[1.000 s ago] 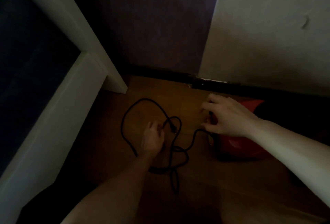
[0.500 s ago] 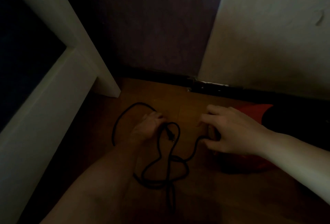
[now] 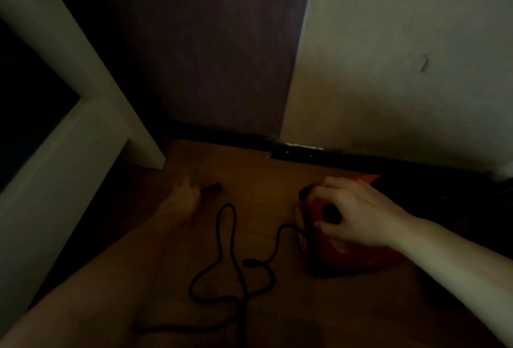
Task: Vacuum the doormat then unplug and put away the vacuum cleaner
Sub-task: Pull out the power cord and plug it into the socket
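Note:
A red vacuum cleaner (image 3: 349,260) sits on the wooden floor at the right, near the wall. My right hand (image 3: 355,214) lies on top of it, with the fingers and thumb curled round its front by a black button (image 3: 331,213). The black power cord (image 3: 231,253) leaves the vacuum's front and lies in loose loops on the floor. My left hand (image 3: 184,195) reaches forward on the left. It is dim and blurred and seems to pinch the cord's plug end (image 3: 212,187).
A white furniture frame (image 3: 83,131) with a leg stands at the left. Behind it are a dark panel (image 3: 200,56), a pale wall (image 3: 402,56) and a black skirting strip (image 3: 299,152). Bare wooden floor (image 3: 263,181) lies between my hands.
My left hand has moved forward and left with the plug end, stretching the cord loops. My right hand has settled onto the vacuum's front.

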Available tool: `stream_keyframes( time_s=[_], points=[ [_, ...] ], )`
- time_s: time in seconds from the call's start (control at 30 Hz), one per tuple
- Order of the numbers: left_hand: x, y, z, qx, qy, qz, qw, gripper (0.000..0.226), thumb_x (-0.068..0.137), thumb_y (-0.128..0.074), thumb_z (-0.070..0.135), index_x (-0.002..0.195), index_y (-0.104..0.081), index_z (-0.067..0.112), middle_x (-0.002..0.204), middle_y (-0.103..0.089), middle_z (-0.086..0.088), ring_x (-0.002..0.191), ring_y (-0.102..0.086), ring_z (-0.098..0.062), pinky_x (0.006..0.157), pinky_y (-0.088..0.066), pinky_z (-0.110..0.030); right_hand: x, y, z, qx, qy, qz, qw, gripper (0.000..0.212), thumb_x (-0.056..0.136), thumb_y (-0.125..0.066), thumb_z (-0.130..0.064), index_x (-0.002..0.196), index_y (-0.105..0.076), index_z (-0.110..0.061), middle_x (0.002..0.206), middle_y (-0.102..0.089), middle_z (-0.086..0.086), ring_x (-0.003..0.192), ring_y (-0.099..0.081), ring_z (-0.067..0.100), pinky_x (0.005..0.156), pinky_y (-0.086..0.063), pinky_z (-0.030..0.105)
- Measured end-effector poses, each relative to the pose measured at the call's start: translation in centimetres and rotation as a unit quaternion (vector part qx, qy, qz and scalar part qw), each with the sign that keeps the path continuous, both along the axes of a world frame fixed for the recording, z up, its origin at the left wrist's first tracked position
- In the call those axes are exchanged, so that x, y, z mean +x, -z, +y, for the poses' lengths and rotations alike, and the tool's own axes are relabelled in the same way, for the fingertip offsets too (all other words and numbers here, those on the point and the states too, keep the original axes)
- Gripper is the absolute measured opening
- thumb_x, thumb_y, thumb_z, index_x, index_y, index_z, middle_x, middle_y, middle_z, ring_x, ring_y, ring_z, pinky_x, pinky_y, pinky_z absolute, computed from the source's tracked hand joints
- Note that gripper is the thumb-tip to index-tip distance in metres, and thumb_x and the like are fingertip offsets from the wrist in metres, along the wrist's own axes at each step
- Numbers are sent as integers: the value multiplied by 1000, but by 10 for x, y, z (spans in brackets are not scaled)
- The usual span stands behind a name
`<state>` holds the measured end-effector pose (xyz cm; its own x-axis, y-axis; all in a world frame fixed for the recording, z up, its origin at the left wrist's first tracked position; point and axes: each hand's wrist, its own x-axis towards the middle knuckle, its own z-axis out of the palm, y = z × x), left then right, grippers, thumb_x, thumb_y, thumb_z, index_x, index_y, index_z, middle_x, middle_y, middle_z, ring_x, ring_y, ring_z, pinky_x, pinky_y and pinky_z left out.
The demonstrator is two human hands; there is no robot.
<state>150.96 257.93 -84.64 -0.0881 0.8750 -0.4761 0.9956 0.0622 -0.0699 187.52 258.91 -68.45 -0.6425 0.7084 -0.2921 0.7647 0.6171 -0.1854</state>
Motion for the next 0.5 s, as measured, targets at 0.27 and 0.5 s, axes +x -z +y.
stream_keyframes(
  time_s=[0.27, 0.5],
  points=[
    [14, -134, 6, 120, -325, -484, 803, 21, 94, -58, -3, 83, -62, 14, 86, -60, -20, 72, -53, -24, 62, -38, -31, 46, -30, 19, 11, 69, -40, 997, 48, 94, -60, -53, 135, -55, -29, 125, -50, -6, 123, -51, 18, 97, -45, 29],
    [65, -287, 19, 184, -274, -614, 717, 25, 104, -48, 24, 101, -70, 12, 53, -36, 9, 45, -34, -4, 45, -35, -18, 21, -115, 54, 132, 111, 101, 980, 38, 90, -63, -48, 123, -63, -29, 114, -57, -8, 103, -62, 16, 79, -48, 29]
  ],
)
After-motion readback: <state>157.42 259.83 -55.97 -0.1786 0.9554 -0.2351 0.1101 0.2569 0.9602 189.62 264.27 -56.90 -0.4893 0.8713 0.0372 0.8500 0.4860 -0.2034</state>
